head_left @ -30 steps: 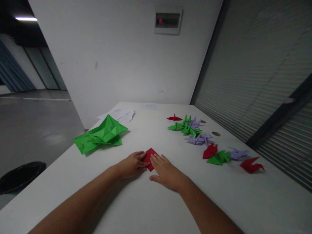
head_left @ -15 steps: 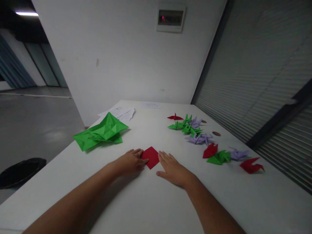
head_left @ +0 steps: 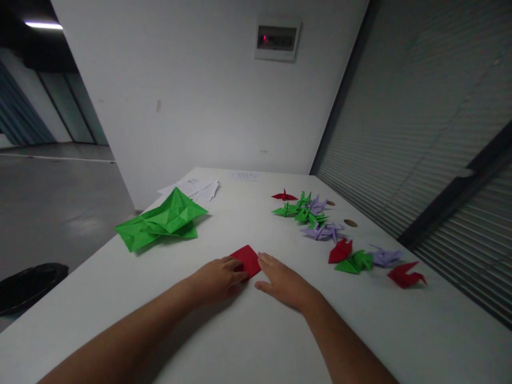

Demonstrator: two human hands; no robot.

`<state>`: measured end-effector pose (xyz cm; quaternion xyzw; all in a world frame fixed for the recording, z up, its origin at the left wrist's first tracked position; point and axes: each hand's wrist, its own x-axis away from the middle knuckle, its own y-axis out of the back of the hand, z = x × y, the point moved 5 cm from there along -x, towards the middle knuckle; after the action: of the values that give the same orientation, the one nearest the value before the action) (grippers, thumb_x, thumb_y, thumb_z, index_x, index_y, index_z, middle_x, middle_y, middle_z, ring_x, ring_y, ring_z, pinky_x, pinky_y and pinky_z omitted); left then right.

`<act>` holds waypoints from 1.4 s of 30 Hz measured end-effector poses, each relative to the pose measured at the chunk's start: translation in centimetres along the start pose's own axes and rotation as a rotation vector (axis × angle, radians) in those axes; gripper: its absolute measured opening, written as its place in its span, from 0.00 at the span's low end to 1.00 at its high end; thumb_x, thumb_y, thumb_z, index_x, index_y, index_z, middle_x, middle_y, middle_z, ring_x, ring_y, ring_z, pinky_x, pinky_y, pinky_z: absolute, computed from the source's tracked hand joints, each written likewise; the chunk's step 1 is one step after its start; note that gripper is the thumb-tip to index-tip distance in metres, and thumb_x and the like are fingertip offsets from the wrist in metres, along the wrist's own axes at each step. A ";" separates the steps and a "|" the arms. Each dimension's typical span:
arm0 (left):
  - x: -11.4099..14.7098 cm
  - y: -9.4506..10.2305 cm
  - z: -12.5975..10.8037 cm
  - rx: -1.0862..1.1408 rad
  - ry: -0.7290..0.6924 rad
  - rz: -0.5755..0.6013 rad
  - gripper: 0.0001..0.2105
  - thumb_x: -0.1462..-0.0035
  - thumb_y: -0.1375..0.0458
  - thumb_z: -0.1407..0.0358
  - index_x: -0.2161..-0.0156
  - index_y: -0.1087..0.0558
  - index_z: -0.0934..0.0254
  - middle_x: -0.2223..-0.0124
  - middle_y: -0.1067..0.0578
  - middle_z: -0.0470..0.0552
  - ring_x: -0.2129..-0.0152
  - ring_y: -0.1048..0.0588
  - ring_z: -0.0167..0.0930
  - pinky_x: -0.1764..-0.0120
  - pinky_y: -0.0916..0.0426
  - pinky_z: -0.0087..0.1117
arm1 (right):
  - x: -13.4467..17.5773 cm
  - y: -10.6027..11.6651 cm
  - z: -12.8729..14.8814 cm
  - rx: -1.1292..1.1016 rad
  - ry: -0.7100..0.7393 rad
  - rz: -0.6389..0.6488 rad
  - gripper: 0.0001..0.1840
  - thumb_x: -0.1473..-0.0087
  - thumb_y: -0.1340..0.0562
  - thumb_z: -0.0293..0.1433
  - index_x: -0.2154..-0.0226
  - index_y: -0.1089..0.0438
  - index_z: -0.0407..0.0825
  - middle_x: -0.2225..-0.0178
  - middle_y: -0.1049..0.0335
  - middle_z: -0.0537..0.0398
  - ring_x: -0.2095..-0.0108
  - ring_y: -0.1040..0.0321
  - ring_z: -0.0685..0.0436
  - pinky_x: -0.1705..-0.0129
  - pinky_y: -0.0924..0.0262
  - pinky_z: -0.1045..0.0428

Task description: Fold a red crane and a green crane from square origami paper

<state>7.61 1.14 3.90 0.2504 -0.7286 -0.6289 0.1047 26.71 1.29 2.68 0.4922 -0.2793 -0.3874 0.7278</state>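
A small folded square of red origami paper (head_left: 248, 260) lies on the white table between my hands. My left hand (head_left: 220, 278) is over its left and near side, fingers bent and closed on the paper, hiding part of it. My right hand (head_left: 280, 278) rests flat at the paper's right corner, fingertips touching it, thumb stretched apart. Whether the paper's layers are lifted under my left fingers is hidden.
Larger creased green paper sheets (head_left: 172, 216) lie at the left, with printed papers (head_left: 196, 188) behind. Several folded paper cranes stand along the right, including a red crane (head_left: 407, 275) and a purple crane (head_left: 386, 257). A black bin (head_left: 34, 285) is beside the table.
My left hand has moved a little further onto the red paper, and its fingers have drawn in over the near corner. My right hand stays almost the same. The view has shifted slightly.
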 end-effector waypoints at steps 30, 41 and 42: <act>0.8 0.8 1.4 0.182 -0.072 0.036 0.19 0.39 0.39 0.65 0.42 0.26 0.62 0.34 0.33 0.61 0.38 0.33 0.44 0.36 0.38 0.42 | -0.4 1.9 -0.1 -0.106 0.188 -0.163 0.15 0.36 0.43 0.28 0.54 0.22 0.51 0.50 0.24 0.49 0.48 0.34 0.40 0.41 0.40 0.43; 0.8 0.7 0.7 0.240 -0.124 0.077 0.21 0.40 0.39 0.66 0.42 0.28 0.55 0.34 0.32 0.56 0.35 0.37 0.45 0.33 0.48 0.55 | -1.2 1.0 -1.2 -0.286 -0.035 -0.247 0.05 0.40 0.38 0.27 0.62 0.27 0.49 0.62 0.27 0.52 0.59 0.32 0.42 0.54 0.38 0.48; 0.8 0.7 0.6 0.245 -0.124 0.085 0.20 0.40 0.39 0.66 0.42 0.28 0.55 0.34 0.32 0.55 0.35 0.37 0.45 0.34 0.48 0.55 | -1.3 0.8 -1.4 -0.316 -0.063 -0.265 0.06 0.41 0.37 0.26 0.60 0.27 0.49 0.62 0.28 0.52 0.60 0.32 0.43 0.55 0.38 0.49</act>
<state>6.45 1.34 4.34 0.1910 -0.8150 -0.5444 0.0545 27.36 3.23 2.90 0.3920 -0.1707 -0.5338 0.7296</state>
